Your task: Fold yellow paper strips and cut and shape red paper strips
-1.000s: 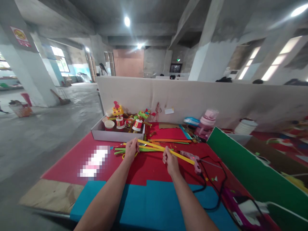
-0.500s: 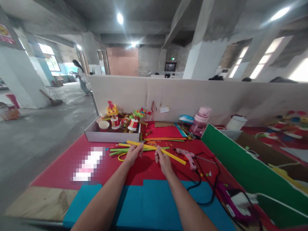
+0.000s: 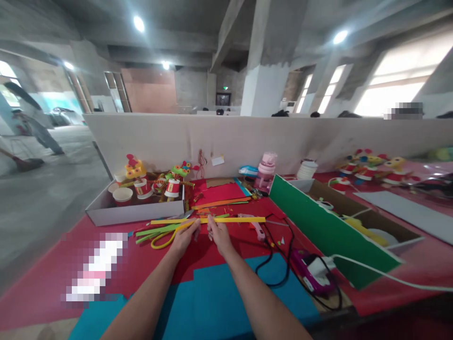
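Hands meet over the middle of the red counter (image 3: 205,269), between its near and far edges, with a yellow strip (image 3: 244,220) held level. The right hand (image 3: 218,234) is closed, thumb and fingers pinching the strip, which runs out toward the counter's right side. The left hand (image 3: 187,235) sits just beside it, fingers bent together, gripping the strip close to the right hand's hold; its end there is hidden, and whether the yellow length showing further left is the same piece, I cannot tell. Green strips (image 3: 150,233) and a yellow loop (image 3: 159,244) lie left of the left hand. Behind the hands, orange strips (image 3: 219,204) lie in front of a red sheet (image 3: 222,194) near the far edge. A pink glue gun (image 3: 259,230) lies right of the hands, its black cord (image 3: 291,255) curling toward the near edge, close to a purple box (image 3: 311,271). Blue sheets (image 3: 230,288) cover part of the near edge. At the far left corner, a white tray (image 3: 138,215) carries cups (image 3: 122,195) and figures (image 3: 172,177); a pink bottle (image 3: 267,170) stands by the far edge, and a green board (image 3: 325,236) runs down the right side.
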{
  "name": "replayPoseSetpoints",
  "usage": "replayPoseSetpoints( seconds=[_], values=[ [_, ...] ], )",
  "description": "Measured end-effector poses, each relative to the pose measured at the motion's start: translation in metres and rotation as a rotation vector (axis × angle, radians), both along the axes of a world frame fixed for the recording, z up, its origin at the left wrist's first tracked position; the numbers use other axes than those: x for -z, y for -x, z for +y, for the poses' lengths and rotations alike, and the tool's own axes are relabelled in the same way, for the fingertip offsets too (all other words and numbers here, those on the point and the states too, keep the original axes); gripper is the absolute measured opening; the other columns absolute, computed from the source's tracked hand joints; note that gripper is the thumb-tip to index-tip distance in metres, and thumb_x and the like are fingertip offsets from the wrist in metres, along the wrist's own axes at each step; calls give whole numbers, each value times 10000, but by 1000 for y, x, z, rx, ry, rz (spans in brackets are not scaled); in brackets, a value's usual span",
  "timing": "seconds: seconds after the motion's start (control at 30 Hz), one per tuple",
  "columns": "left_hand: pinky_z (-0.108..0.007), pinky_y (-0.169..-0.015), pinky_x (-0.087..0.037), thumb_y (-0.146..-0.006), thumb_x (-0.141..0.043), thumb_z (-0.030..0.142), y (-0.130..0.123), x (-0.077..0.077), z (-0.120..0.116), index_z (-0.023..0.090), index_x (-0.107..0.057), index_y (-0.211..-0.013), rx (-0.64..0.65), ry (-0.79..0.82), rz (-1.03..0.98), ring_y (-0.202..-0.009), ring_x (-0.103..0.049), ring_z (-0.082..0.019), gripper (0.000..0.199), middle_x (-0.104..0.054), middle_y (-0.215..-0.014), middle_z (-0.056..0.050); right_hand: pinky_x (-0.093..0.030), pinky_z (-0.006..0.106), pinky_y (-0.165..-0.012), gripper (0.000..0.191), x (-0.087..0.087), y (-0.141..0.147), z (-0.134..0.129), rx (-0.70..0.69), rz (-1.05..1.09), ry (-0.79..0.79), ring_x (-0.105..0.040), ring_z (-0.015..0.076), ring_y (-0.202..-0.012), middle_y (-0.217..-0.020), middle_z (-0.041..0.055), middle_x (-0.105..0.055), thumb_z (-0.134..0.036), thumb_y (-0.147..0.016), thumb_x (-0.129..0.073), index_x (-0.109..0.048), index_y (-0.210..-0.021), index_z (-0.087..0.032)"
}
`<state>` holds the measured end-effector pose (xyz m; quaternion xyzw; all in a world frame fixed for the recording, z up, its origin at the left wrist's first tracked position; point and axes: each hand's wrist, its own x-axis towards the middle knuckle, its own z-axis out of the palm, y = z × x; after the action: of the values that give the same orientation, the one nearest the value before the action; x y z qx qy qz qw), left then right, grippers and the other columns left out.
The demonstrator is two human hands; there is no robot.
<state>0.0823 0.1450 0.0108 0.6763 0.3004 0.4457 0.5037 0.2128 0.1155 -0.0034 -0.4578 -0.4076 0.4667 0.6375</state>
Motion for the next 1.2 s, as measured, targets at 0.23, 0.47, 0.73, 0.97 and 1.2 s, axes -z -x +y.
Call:
replayPoseSetpoints(
  seconds=[0.23, 0.47, 0.73, 0.97, 1.2],
  values=[
    [-256, -525, -337, -904, -466, 457, 11, -7, 5, 192, -492, -579, -65, 5, -21, -447, -417, -109, 419, -436, -443, 41, -268, 215, -358, 514, -4, -17, 6, 119, 32, -26, -293, 72, -332, -376, -92, -289, -661, -749, -556, -431, -527, -214],
    [-255, -525, -330, -901, -458, 449, 19, -16, 6, 193, -481, -559, -150, 16, 5, -461, -408, -114, 428, -436, -436, 29, -267, 211, -356, 522, -8, -31, 7, 187, 76, -28, -317, 68, -345, -398, -86, -317, -674, -729, -569, -436, -538, -207],
    [-254, -502, -330, -871, -513, 443, 28, -12, 13, 196, -514, -565, -184, 46, -62, -437, -405, -114, 393, -440, -434, 26, -276, 217, -369, 518, -12, -40, 7, 238, 104, -58, -321, 74, -363, -416, -83, -320, -679, -733, -561, -427, -551, -213],
    [-257, -528, -352, -880, -500, 444, 33, -15, 14, 200, -506, -534, -216, 8, -27, -460, -423, -126, 423, -450, -425, 14, -279, 221, -372, 532, -14, -44, 8, 271, 115, -56, -317, 75, -362, -415, -80, -326, -701, -723, -552, -431, -546, -214],
    [-245, -487, -328, -875, -510, 448, 40, -11, 20, 195, -524, -575, -216, 49, -36, -434, -415, -111, 393, -442, -419, 27, -273, 223, -367, 539, -12, -50, 10, 287, 137, -61, -323, 68, -350, -415, -82, -334, -697, -721, -560, -419, -532, -212]
  ],
)
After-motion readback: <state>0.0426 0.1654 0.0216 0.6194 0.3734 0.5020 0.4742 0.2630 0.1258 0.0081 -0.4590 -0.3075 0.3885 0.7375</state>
